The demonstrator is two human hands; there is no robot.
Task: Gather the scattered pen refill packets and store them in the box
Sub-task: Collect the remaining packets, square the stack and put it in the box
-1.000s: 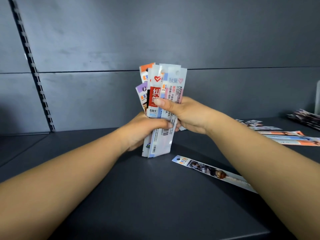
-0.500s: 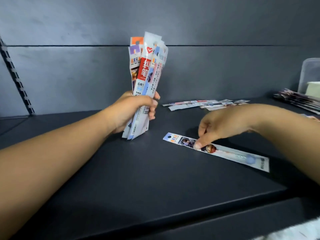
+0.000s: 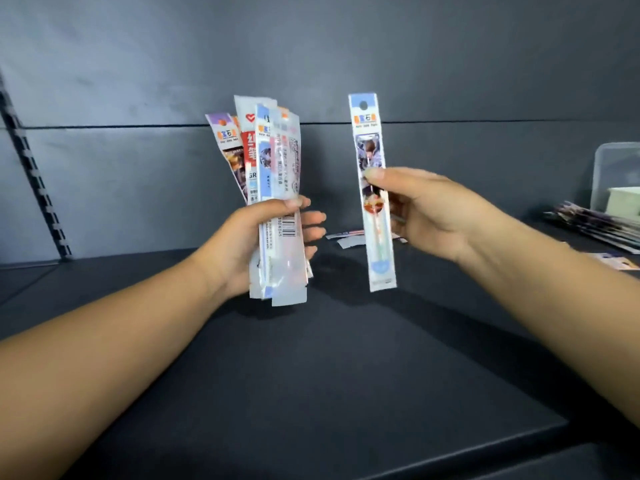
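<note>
While the left hand (image 3: 258,233) clasps bunched packets (image 3: 273,188), right fingers (image 3: 377,174) pinch one packet (image 3: 372,202); box (image 3: 616,178) cropped.

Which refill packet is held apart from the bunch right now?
The single packet with the blue top, pinched upright in the right hand. The others sit fanned together as a bunch in the left hand.

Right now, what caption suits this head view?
Left hand grips a packet bundle; right hand holds one packet upright.

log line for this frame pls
left hand: holds packet bundle | right hand: single packet upright, apart | box: far right
</note>
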